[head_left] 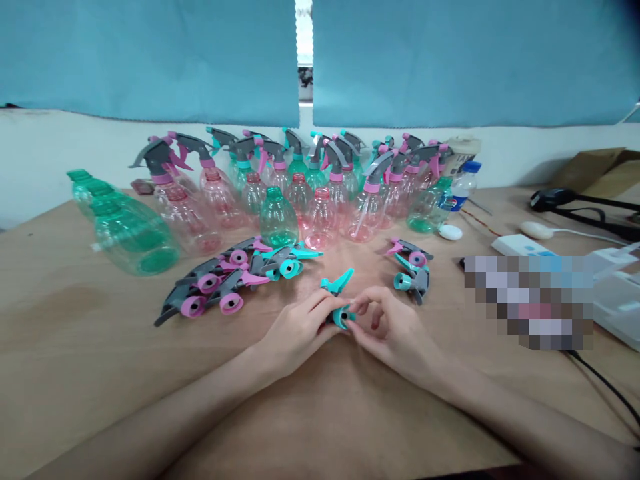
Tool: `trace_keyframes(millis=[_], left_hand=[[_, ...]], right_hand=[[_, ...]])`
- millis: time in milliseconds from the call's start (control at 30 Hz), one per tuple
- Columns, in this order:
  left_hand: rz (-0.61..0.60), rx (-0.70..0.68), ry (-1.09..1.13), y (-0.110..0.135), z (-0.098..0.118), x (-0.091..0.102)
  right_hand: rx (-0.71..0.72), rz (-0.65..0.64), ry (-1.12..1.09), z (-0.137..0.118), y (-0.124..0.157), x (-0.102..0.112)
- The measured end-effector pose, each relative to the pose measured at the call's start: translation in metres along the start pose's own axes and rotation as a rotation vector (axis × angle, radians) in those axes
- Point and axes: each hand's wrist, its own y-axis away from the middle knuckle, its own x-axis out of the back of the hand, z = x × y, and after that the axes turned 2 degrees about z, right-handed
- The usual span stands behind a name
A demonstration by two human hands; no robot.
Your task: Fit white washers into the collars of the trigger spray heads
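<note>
Both hands meet at the middle of the wooden table (pixel 75 320) around one teal and grey spray trigger head (pixel 339 297). My left hand (pixel 295 330) grips its grey body from the left, fingers curled round it. My right hand (pixel 387 327) pinches the teal screw collar at the head's lower end with thumb and fingertips. The teal trigger lever sticks up above the fingers. A pile of loose trigger heads (pixel 235 277) in grey with pink or teal parts lies to the left. Two more loose heads (pixel 413 270) lie to the right.
Behind stand several pink and green plastic spray bottles (pixel 300 193), some capped with triggers, some not. Green bottles (pixel 127 227) lie on their sides at left. A water bottle (pixel 463 187), white devices (pixel 525 245), cables and a cardboard box (pixel 600 167) crowd the right. Blue curtains hang behind.
</note>
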Motion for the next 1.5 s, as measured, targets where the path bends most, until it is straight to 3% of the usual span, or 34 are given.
trace_keyframes(millis=[567, 1133, 1300, 1400, 1500], left_hand=[[0.001, 0.013, 0.024, 0.001, -0.003, -0.002], [0.053, -0.081, -0.067, 0.001, 0.006, -0.001], [0.063, -0.123, -0.096, 0.0, 0.008, -0.001], [0.08, -0.154, -0.125, 0.001, 0.007, 0.0], [0.07, -0.158, -0.124, 0.001, 0.006, 0.0]], right_hand=[[-0.103, 0.066, 0.01, -0.006, 0.006, 0.001], [0.009, 0.114, 0.143, -0.013, 0.002, -0.003], [-0.171, 0.105, -0.022, -0.014, 0.003, -0.006], [-0.325, 0.045, -0.239, -0.013, 0.001, -0.006], [-0.39, -0.014, -0.469, -0.011, -0.002, -0.004]])
